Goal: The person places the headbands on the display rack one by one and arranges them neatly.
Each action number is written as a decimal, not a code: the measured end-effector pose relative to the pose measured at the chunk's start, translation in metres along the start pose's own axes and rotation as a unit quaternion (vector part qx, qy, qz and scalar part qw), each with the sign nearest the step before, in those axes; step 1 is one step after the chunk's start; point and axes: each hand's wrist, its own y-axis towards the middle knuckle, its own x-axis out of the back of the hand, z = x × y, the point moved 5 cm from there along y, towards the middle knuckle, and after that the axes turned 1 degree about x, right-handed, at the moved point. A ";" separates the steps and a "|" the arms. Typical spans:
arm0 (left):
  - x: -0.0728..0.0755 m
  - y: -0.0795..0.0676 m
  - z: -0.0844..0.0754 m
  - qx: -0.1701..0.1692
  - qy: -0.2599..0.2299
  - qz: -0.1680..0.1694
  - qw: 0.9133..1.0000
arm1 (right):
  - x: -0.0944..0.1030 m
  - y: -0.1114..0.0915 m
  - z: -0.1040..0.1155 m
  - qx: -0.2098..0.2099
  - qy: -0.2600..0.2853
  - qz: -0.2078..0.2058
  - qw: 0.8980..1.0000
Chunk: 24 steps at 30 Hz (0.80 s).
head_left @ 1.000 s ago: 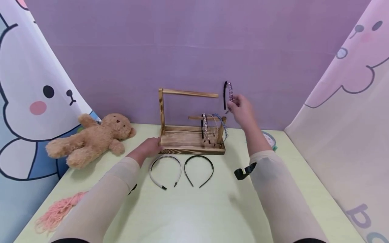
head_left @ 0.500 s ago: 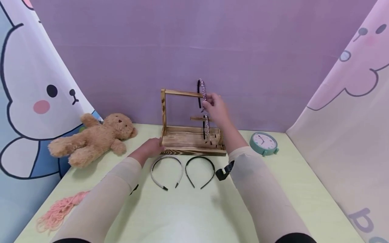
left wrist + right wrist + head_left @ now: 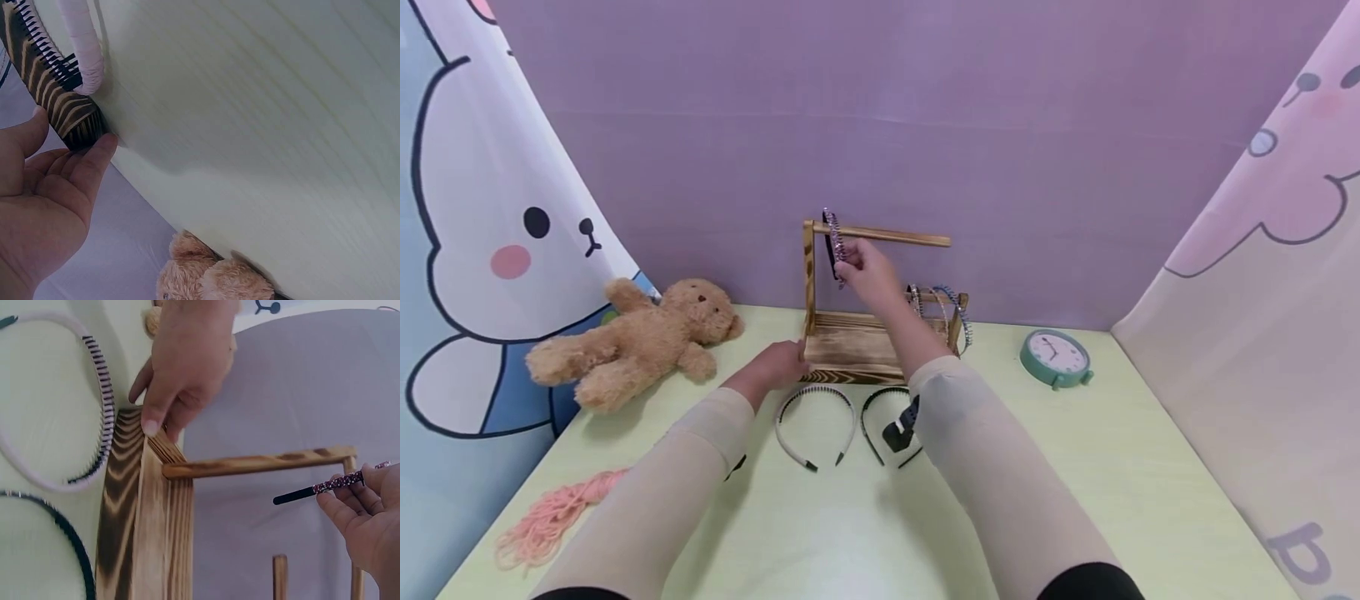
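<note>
My right hand (image 3: 872,271) pinches a sparkly pink headband (image 3: 834,242) with black ends between thumb and fingers. The headband is at the left end of the upper bar (image 3: 898,236) of a wooden stand (image 3: 850,346), close to its left post. In the right wrist view, a black end of the headband (image 3: 337,482) sticks out past my fingers. My left hand (image 3: 777,365) grips the left end of the stand's tray, thumb on its edge. Several headbands, including a blue one (image 3: 964,321), hang on the lower bar, partly hidden by my right arm.
In front of the stand lie a white headband (image 3: 815,389) and a black headband (image 3: 867,421). A teddy bear (image 3: 647,346) and pink yarn (image 3: 553,517) lie at left. At right sits a green clock (image 3: 1054,358). A purple backdrop hangs behind.
My right hand has carried the pink headband leftward, from beyond the upper bar's free right end along the bar to its left post. My left hand stays on the tray.
</note>
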 end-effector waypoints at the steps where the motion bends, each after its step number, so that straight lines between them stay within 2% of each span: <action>1: 0.000 0.000 -0.001 -0.002 0.000 0.000 1.000 | -0.003 0.001 -0.001 -0.007 0.011 0.003 1.000; 7: -0.002 0.000 -0.003 -0.002 -0.006 0.001 1.000 | -0.014 0.002 -0.009 -0.043 0.037 0.023 0.998; 14: -0.001 0.001 -0.003 0.002 -0.010 0.002 1.000 | -0.018 -0.001 -0.016 -0.050 0.036 0.056 0.997; 20: 0.000 0.000 -0.002 0.008 -0.009 0.005 1.000 | -0.013 -0.008 -0.018 -0.031 -0.005 0.066 0.997; 24: 0.002 -0.003 -0.001 0.011 -0.007 0.002 1.000 | -0.005 -0.017 -0.017 -0.026 -0.057 0.064 0.996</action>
